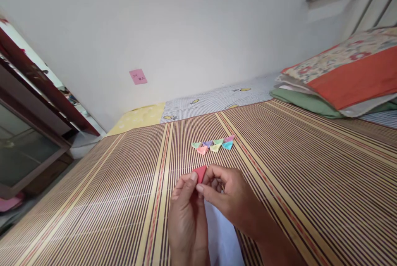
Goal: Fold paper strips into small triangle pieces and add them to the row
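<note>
A small folded red paper piece (200, 172) is held up between both hands above the striped mat (124, 191). My left hand (187, 212) pinches its left side, thumb in front. The thumb and index finger of my right hand (228, 189) close on its right and lower edge. Just beyond the hands lie several small folded paper triangles in two touching rows, among them a pink-orange one (202, 150), a yellow one (216, 147) and a turquoise one (227, 145). White paper or cloth (221, 233) shows under my right wrist.
Folded bedding with an orange and floral cover (350, 76) is stacked at the right. A patterned sheet (211, 98) runs along the wall, which bears a pink note (138, 76). A dark red frame (46, 80) stands at the left.
</note>
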